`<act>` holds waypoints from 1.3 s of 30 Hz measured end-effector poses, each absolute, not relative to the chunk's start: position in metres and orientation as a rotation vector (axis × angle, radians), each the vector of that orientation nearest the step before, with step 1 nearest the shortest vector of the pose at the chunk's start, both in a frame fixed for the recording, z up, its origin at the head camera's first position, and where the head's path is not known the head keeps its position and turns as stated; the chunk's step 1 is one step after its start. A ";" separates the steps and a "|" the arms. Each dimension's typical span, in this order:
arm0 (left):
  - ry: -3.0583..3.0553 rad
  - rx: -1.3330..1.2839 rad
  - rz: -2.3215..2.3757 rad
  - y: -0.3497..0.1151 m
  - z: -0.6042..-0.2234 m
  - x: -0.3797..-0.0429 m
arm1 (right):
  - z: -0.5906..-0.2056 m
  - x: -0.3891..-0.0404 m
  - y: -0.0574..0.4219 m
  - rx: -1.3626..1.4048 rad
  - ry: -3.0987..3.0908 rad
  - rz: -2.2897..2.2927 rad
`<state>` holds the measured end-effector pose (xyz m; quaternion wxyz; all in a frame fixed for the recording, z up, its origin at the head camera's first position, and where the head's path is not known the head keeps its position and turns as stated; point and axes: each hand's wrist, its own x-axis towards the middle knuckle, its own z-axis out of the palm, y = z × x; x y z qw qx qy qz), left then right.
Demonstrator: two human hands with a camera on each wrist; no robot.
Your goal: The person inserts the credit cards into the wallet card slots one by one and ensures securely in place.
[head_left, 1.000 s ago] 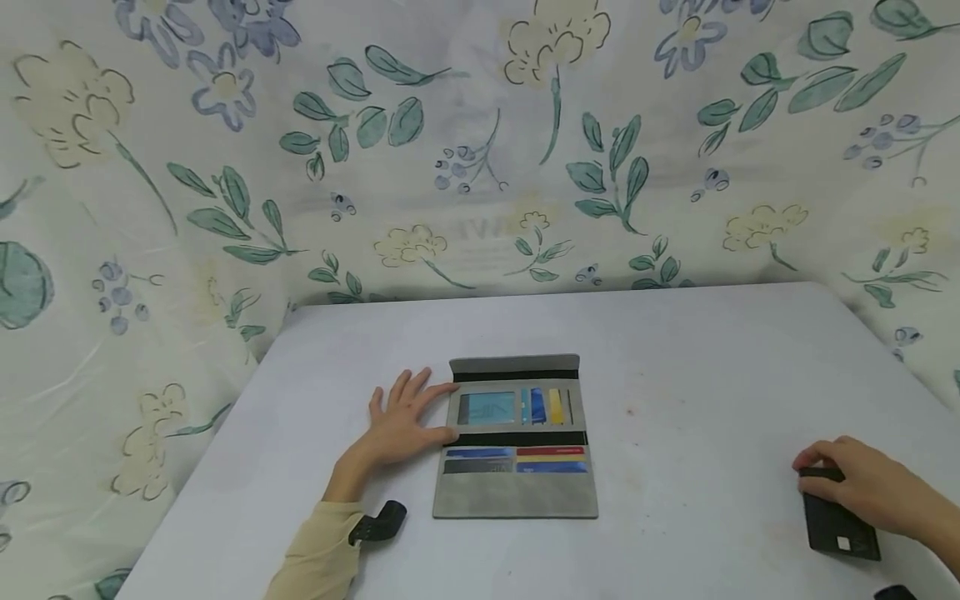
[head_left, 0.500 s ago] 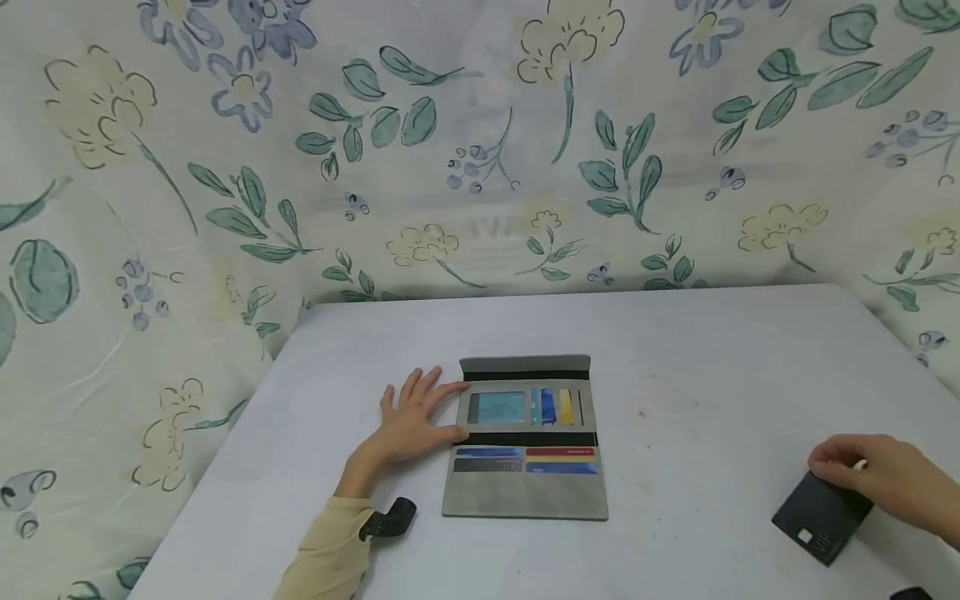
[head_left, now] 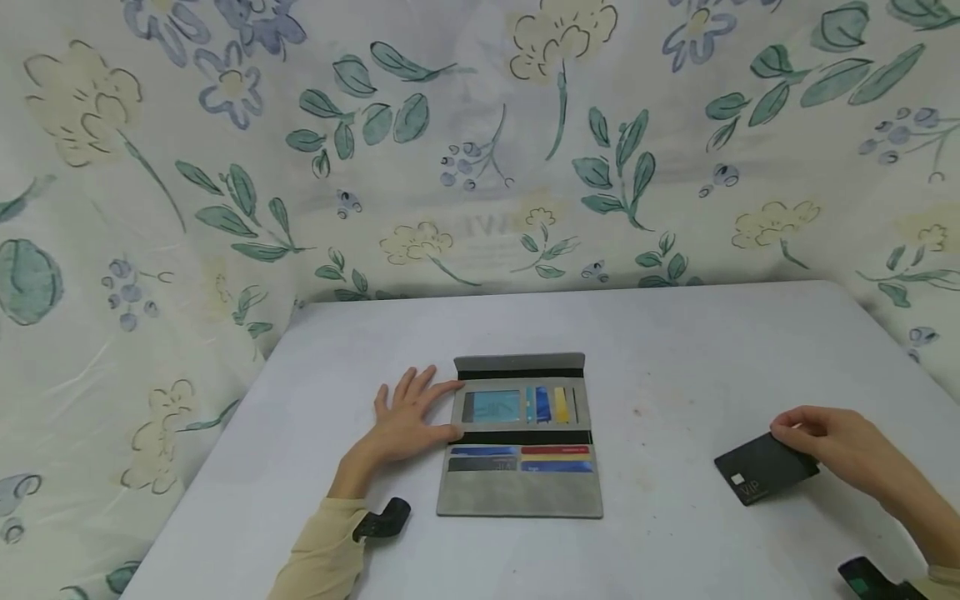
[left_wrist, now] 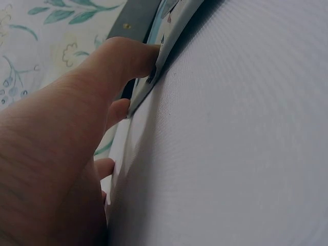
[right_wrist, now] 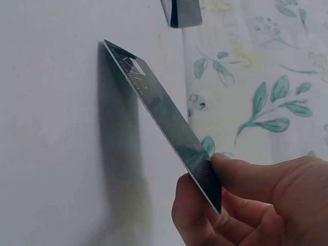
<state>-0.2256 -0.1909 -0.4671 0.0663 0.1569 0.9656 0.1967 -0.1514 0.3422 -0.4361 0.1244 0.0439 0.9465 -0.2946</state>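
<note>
An unfolded grey wallet [head_left: 519,496] lies flat on the white table, with several coloured cards [head_left: 555,458] in its slots and a blue window in the upper section. My left hand [head_left: 401,429] has its fingers spread. Its thumb and index fingertip touch the wallet's left edge, and the left wrist view shows the thumb at that edge. To the right of the wallet, my right hand [head_left: 843,442] pinches a black card [head_left: 765,468] marked VIP, with a pale chip square. In the right wrist view the card [right_wrist: 169,123] is tilted above the table, held between thumb and fingers.
The white table [head_left: 675,350] extends on both sides of the wallet. A flower-patterned sheet [head_left: 465,208] hangs behind the table and along its left side. Dark wrist-worn devices sit on the left wrist [head_left: 382,518] and right wrist [head_left: 873,577].
My right hand has lifted the black card and brought it leftward toward the wallet, turning it so the VIP lettering shows. The left hand and wallet stay in place.
</note>
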 end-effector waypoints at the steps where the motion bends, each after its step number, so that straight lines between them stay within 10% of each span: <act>1: 2.910 0.476 0.599 -0.191 -0.467 -0.226 | -0.436 -0.153 0.340 0.123 2.751 -0.870; 39: 2.901 0.476 0.641 -0.190 -0.466 -0.226 | -0.433 -0.195 0.241 0.060 2.696 -1.172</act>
